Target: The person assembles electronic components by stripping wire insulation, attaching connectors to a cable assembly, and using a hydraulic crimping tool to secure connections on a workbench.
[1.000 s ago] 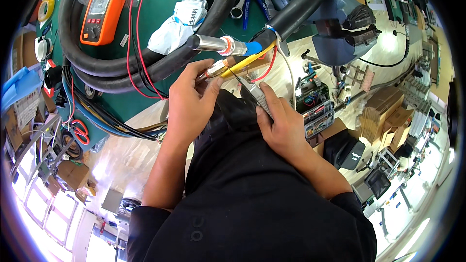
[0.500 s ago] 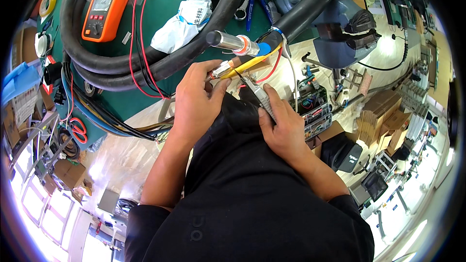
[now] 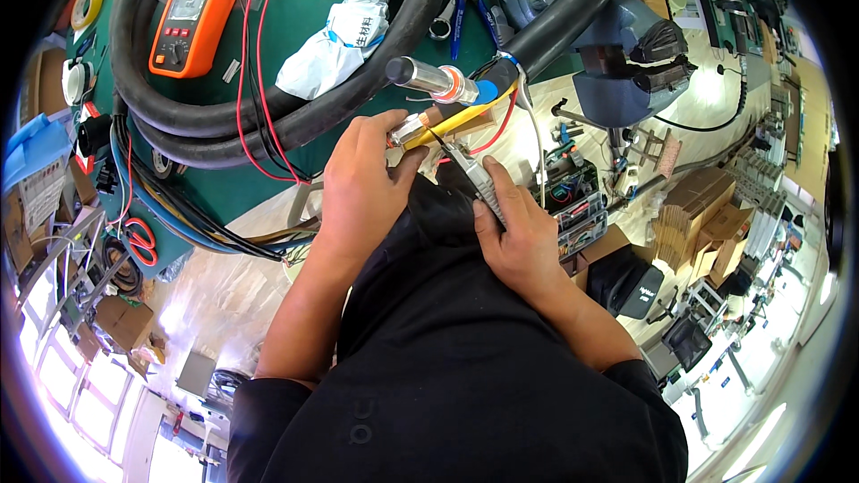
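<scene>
Left hand (image 3: 362, 188) pinched yellow wire (image 3: 452, 121) end by the tabletop (image 3: 304, 170) edge | right hand (image 3: 519, 233) clamped stripper (image 3: 474, 170) on the wire | risk: crooked bite might nick strands; black hose (image 3: 358, 98) crowded close.

Two hands (image 3: 367, 183), one multimeter (image 3: 192, 9)
</scene>
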Available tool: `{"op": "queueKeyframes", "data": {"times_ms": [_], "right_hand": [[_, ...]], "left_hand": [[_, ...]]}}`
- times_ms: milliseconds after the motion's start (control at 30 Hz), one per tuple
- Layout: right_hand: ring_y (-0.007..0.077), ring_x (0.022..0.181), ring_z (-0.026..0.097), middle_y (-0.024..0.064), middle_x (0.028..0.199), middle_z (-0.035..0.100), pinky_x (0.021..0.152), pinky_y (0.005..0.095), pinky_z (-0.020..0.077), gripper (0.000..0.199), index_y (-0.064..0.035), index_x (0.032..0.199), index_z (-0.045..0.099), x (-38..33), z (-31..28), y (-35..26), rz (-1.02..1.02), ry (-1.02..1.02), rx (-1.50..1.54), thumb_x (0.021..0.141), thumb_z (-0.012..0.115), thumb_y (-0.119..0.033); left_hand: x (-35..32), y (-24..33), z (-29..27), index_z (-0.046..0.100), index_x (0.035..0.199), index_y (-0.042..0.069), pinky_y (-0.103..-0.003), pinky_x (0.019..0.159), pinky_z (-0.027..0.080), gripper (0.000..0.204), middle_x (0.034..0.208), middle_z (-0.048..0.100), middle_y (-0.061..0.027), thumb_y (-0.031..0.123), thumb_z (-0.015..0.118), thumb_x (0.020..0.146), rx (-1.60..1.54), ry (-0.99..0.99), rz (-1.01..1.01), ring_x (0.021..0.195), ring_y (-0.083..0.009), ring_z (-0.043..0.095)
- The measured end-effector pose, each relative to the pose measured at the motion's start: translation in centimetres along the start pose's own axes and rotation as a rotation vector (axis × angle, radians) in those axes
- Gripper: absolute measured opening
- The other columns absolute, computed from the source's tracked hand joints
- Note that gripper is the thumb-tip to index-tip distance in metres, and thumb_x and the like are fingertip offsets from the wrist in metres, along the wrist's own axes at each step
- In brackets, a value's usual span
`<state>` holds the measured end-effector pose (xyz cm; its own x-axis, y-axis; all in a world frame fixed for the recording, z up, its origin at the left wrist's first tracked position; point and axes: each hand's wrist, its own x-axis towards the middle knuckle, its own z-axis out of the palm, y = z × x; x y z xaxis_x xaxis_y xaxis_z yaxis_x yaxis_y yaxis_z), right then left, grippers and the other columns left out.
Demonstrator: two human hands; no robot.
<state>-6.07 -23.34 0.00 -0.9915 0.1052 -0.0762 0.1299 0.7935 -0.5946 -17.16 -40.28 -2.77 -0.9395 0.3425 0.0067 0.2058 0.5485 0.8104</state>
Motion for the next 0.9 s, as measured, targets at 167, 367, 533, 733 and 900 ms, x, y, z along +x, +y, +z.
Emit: {"op": "queueKeyframes", "data": {"times_ms": [167,367,533,733,900], "right_hand": [[0.0313,0.066,0.062,0.0135,0.081,0.059,0.057,0.0399,0.0516,0.051,-0.0042,0.136,0.051,0.1,-0.1,-0.2,-0.013,0.023,0.009,0.089,0.065,-0.016],[0.0314,0.067,0.063,0.0135,0.081,0.06,0.057,0.0395,0.0519,0.052,-0.0035,0.135,0.052,0.0,-0.1,-0.2,-0.002,0.016,-0.003,0.087,0.067,-0.017],[0.0239,0.067,0.064,0.0115,0.082,0.062,0.058,0.0337,0.0511,0.051,0.0008,0.128,0.054,-0.2,-1.1,0.2,-0.131,0.253,0.162,0.084,0.072,-0.017],[0.0067,0.081,0.058,0.0046,0.094,0.069,0.075,0.0247,0.0492,0.025,0.0036,0.116,0.059,6.2,-5.0,-2.7,0.016,0.257,0.524,0.093,0.063,-0.007],[0.012,0.066,0.067,0.0072,0.078,0.07,0.058,0.0267,0.0505,0.024,-0.0011,0.108,0.062,10.2,-4.9,-4.2,0.01,0.055,0.632,0.092,0.067,-0.019]], "left_hand": [[0.1,-0.3,0.3,0.063,0.111,0.003,-0.033,0.066,0.052,0.039,0.094,0.066,-0.0117,0.001,0.078,0.075,0.084,0.056,0.11,0.076,-0.0225,0.065],[0.4,0.0,0.1,0.064,0.11,0.002,-0.034,0.076,0.053,0.038,0.099,0.068,-0.0135,-0.001,0.078,0.075,0.091,0.078,0.167,0.087,-0.0265,0.067],[0.0,0.9,-0.6,0.058,0.12,0.0,-0.031,0.083,0.054,0.047,0.108,0.067,-0.0129,0.0,0.078,0.077,-0.216,-0.099,-0.326,0.099,-0.0195,0.066],[-0.8,-1.0,-2.0,0.046,0.133,-0.008,-0.034,0.095,0.052,0.052,0.133,0.051,-0.0214,0.006,0.068,0.088,-0.748,-0.187,-0.426,0.111,-0.0249,0.061],[0.1,-0.4,-3.6,0.041,0.136,-0.011,-0.043,0.108,0.04,0.072,0.134,0.048,-0.0264,0.051,0.042,0.1,-1.174,-0.198,-0.555,0.123,-0.0315,0.051]]}}
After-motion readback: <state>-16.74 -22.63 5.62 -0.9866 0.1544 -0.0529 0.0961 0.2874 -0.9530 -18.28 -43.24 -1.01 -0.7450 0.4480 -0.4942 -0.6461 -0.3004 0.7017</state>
